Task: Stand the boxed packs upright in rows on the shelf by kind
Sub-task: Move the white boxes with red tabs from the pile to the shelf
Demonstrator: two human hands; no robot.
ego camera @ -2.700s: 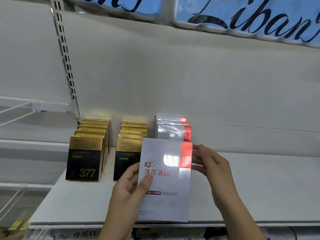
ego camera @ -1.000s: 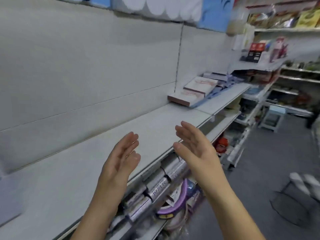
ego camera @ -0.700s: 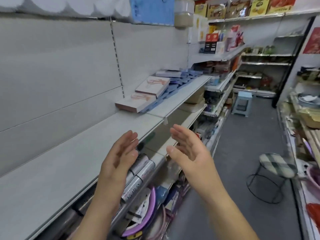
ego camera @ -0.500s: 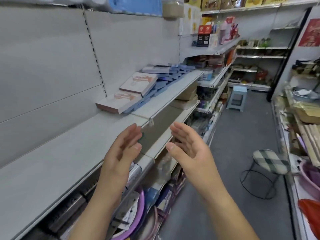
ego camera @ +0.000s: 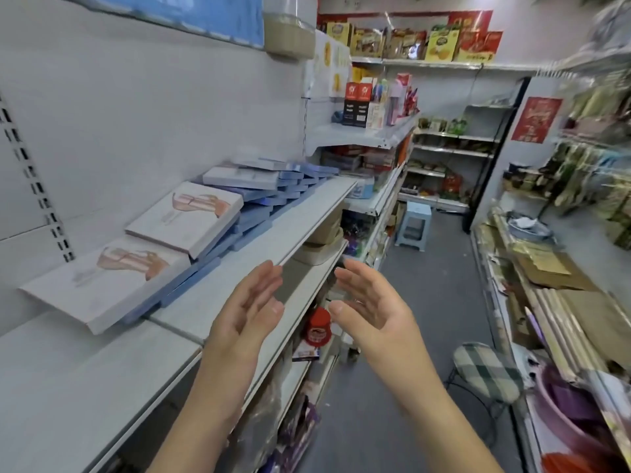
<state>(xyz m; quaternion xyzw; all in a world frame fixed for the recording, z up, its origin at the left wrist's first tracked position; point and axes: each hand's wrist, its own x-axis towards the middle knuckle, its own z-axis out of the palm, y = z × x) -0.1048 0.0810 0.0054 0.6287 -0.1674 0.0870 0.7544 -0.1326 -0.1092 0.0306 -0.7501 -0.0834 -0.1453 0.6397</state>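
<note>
Two white boxed packs with a pink print lie flat on the grey shelf (ego camera: 211,298), one nearer (ego camera: 102,285) and one behind it (ego camera: 186,218), both resting on a slanted pile of blue boxed packs (ego camera: 259,206). A pale flat box (ego camera: 239,177) tops the far end of the pile. My left hand (ego camera: 251,305) and my right hand (ego camera: 368,302) hover empty, palms facing each other, fingers straight, over the shelf's front edge, to the right of the packs.
The aisle floor (ego camera: 426,302) runs ahead, with a blue plastic stool (ego camera: 413,223) far off and a checked round stool (ego camera: 485,373) to the right. Lower shelves below my hands hold mixed goods, including a red-lidded jar (ego camera: 319,327). Stocked shelves line the right side.
The silver-and-red pack I held at the gold-box rows is gone from my hands. The view has swung right along the shelf, and the flat pile of packs now lies closer.
</note>
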